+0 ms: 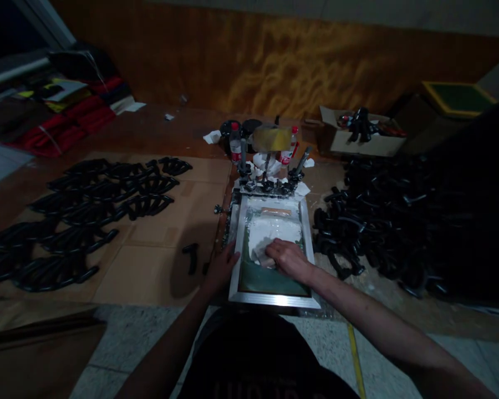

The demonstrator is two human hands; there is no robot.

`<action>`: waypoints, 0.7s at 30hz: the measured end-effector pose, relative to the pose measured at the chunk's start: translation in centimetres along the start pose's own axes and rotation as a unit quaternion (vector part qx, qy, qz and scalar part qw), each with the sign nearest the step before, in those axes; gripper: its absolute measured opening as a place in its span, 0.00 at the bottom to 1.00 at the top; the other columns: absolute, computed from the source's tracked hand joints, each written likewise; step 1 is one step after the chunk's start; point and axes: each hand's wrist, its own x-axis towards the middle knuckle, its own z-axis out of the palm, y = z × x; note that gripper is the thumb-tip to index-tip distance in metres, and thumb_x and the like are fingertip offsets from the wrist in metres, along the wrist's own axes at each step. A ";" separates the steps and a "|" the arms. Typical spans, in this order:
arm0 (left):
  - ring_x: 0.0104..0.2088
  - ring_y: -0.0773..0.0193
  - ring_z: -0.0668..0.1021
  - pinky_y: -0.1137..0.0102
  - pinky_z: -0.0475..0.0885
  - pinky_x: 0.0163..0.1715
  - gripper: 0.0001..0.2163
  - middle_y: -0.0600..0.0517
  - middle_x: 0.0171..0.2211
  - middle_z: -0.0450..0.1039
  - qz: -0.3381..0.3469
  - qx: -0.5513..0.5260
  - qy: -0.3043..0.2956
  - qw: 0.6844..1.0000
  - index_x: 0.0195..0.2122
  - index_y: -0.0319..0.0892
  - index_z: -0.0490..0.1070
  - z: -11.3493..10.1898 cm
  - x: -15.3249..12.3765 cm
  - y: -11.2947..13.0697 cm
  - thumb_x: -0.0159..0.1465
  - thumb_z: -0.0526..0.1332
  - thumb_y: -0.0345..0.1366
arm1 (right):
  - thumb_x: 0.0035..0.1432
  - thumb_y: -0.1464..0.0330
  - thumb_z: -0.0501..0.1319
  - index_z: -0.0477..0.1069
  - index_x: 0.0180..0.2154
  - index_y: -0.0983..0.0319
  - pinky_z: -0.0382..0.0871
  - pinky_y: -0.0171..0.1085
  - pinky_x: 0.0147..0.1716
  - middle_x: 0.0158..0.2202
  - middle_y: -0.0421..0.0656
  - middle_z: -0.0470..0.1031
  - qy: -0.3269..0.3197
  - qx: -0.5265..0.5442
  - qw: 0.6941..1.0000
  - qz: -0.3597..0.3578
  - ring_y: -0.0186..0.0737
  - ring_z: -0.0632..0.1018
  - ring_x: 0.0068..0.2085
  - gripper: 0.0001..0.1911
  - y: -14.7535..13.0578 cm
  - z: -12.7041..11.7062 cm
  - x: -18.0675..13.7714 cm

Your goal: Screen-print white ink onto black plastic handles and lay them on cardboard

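Clamps a pale wad (263, 255) in the right hand (289, 258), fingers curled, against the mesh (270, 279). Lays the left hand (221, 269) at the left side of the frame (274, 300), apart from the right; too dark to tell how open. Smeared white across the mesh's middle, bare green nearest. Set at the near edge of the counter (149, 130), between black parts (380, 221).
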 end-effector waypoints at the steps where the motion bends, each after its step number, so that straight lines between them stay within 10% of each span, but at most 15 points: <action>1: 0.61 0.54 0.72 0.58 0.64 0.63 0.25 0.45 0.62 0.69 0.004 0.000 0.004 1.000 0.65 0.41 0.64 0.0 0.0 0.1 0.68 0.54 0.41 | 0.55 0.76 0.58 0.73 0.38 0.63 0.65 0.38 0.42 0.38 0.48 0.77 0.001 0.013 1.000 -0.027 0.44 0.74 0.42 0.08 0.1 0.0 -0.4; 13: 0.55 0.53 0.78 0.56 0.70 0.58 0.23 0.43 0.58 0.74 -0.017 -0.008 0.027 0.999 0.61 0.41 0.69 -0.2 -0.4 0.9 0.66 0.56 0.42 | 0.59 0.76 0.56 0.74 0.44 0.64 0.68 0.42 0.41 0.40 0.50 0.76 0.125 0.027 0.989 -0.074 0.46 0.73 0.42 0.13 -0.1 4.0 -2.2; 21: 0.48 0.55 0.80 0.61 0.75 0.49 0.26 0.44 0.53 0.77 -0.007 -0.062 0.025 0.998 0.61 0.40 0.68 -2.4 -1.3 3.7 0.64 0.58 0.45 | 0.64 0.63 0.61 0.63 0.65 0.56 0.71 0.39 0.43 0.46 0.48 0.79 0.184 0.056 0.972 0.136 0.46 0.78 0.45 0.28 4.2 -4.5 3.8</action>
